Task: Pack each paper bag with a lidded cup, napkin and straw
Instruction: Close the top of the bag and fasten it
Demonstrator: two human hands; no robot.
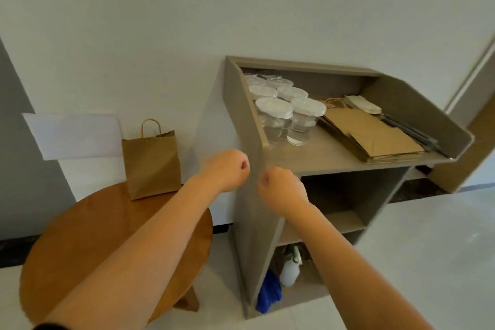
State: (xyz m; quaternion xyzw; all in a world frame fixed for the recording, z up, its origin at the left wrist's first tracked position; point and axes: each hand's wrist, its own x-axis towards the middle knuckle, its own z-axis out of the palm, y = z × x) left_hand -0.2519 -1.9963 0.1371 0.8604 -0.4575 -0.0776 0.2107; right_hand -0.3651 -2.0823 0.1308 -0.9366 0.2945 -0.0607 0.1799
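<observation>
Head view showed both hands raised in front of the grey stand [242,120], fists curled, nothing held. Left hand [225,170] hung just left of the stand's side panel; right hand [281,190] was just right of that panel's front edge, below the worktop's front-left corner. The two fists were near each other, not touching.

On the worktop, approx. eight clear lidded cups [288,112] stood upright in the back-left corner, packed close in rows. A stack of flat paper bags [372,134] lay mid-worktop, reaching to the front edge, twine handles toward the back wall. White napkins [364,104] sat behind the stack near the right wall, and dark straws [412,132] lay along the right edge, beside the bags.

One opened paper bag [152,163] stood upright at the far edge of the round wooden table [80,236], left of the stand, against the wall; contents couldn't be seen.

Lower shelf held a white spray bottle [290,269] and sth blue [269,292] at the bottom-left.
</observation>
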